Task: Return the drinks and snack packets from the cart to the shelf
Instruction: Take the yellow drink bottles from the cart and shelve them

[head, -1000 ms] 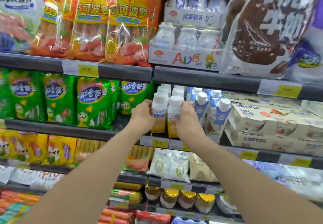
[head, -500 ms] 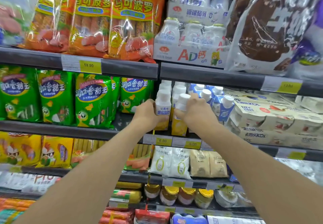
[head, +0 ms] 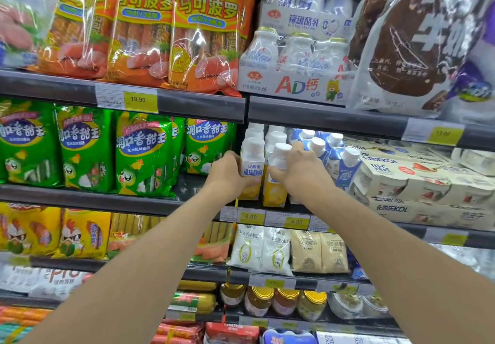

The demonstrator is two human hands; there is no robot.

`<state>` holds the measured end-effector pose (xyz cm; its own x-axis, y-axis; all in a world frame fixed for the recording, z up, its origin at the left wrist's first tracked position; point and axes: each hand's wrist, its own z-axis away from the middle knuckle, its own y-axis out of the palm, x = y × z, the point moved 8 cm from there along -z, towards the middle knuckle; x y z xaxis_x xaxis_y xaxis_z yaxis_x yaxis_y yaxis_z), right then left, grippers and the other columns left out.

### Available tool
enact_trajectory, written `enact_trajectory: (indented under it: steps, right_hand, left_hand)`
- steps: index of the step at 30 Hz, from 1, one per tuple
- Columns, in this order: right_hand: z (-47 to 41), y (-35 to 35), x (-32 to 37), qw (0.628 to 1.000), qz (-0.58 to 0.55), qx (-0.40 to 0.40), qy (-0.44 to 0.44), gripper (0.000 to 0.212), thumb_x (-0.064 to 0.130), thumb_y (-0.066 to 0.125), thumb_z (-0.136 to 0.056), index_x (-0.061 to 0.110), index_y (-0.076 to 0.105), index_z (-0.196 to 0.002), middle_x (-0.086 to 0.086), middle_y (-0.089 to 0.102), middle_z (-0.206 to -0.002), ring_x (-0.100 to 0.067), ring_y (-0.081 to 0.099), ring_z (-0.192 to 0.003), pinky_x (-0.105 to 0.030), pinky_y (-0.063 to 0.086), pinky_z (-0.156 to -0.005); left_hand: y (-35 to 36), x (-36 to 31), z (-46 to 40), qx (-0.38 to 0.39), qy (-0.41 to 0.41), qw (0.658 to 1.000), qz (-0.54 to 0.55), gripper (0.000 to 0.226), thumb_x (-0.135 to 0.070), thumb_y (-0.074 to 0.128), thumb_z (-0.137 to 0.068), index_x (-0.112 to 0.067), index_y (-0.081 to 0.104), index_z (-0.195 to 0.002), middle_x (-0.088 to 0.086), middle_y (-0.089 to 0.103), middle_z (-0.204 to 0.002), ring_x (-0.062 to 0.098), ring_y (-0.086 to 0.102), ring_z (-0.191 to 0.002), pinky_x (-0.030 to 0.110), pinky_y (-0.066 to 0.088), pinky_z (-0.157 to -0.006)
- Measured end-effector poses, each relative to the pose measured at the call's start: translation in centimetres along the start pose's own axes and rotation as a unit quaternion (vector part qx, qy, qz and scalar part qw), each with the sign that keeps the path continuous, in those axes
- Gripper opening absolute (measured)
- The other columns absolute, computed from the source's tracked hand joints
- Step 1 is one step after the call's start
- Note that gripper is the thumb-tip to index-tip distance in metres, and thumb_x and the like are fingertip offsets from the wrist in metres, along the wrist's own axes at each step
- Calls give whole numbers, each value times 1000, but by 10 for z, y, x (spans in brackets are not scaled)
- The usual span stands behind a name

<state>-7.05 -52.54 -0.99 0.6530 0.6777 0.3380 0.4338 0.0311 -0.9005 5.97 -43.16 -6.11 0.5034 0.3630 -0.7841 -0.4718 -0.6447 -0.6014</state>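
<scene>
Two white-capped yellow yogurt drink bottles stand at the front of the middle shelf [head: 187, 204]. My left hand [head: 227, 174] wraps around the left bottle [head: 251, 164]. My right hand [head: 302, 169] grips the right bottle [head: 276, 188], which leans a little to the right at the top. More bottles of the same kind stand in rows behind them. The cart is out of view.
Blue-and-white cartons [head: 345, 166] stand just right of my right hand, then cream multipack boxes [head: 417, 182]. Green sausage packets [head: 142, 153] fill the shelf to the left. Orange sausage packs [head: 203, 30] and AD milk packs [head: 294, 62] sit on the shelf above.
Both hands have stayed on the two bottles at the shelf front, and the right bottle has tilted slightly. The camera has moved closer and a little to the left.
</scene>
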Motion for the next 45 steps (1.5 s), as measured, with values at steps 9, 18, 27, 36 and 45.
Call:
enact_trajectory:
  steps: [9,18,27,36,45]
  right_hand:
    - [2,1,1,1000,26,-10,-12,48,39,59,-92,6,41,-122,-12,54,-101,-29,57,-87,-32,44,-66]
    - [10,-1,-6,998,43,-40,-21,64,53,56,-91,8,36,-132,-11,62,-96,-32,67,-89,-33,48,-61]
    - [56,-30,-37,995,35,-43,-77,53,63,45,-91,14,52,-109,-8,65,-92,-30,64,-84,-38,54,-67]
    - [154,-90,-243,988,150,41,20,47,57,43,-94,14,53,-110,-11,65,-108,-30,60,-93,-37,48,-72]
    - [309,-179,-510,949,235,91,190,90,73,40,-87,14,21,-152,-16,31,-154,-35,33,-140,-45,41,-108]
  left_hand:
    - [1,0,1,-1,9,1000,9,57,-33,81,-80,-14,52,-126,1,65,-112,12,53,-92,26,41,-73]
    - [1,22,11,20,-19,999,-21,83,-40,82,-77,-12,40,-142,6,55,-135,23,56,-120,41,50,-99]
    - [9,-27,83,60,69,988,-122,49,-48,59,-94,-16,51,-130,0,59,-120,16,57,-105,33,49,-93]
    - [192,-172,162,239,253,866,-359,64,-56,43,-98,-11,40,-144,10,45,-141,28,43,-131,40,40,-106]
    - [417,-312,250,266,379,773,-433,83,-71,39,-90,-12,35,-148,17,43,-148,35,42,-134,44,38,-106]
